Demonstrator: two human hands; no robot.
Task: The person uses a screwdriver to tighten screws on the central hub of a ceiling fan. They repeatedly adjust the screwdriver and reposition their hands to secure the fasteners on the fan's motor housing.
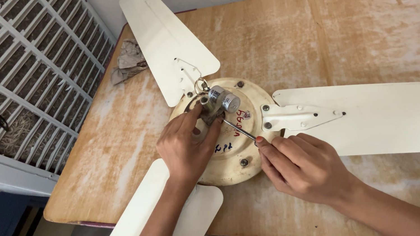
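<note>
A cream ceiling fan lies on a worn wooden table (364,18), its round motor housing (250,102) in the middle with three long blades (391,113) spreading out. My left hand (186,147) grips the metal shaft and small grey cylindrical capacitor (224,100) at the hub. My right hand (300,165) pinches a thin metal screwdriver (239,131), whose tip points at the base of the hub. Handwritten marks in red and blue sit on the housing under the tool.
A crumpled grey rag (128,62) lies at the table's far left corner. A white slatted cooler grille (5,84) stands left of the table. One blade (144,231) overhangs the near table edge. A white wall runs behind.
</note>
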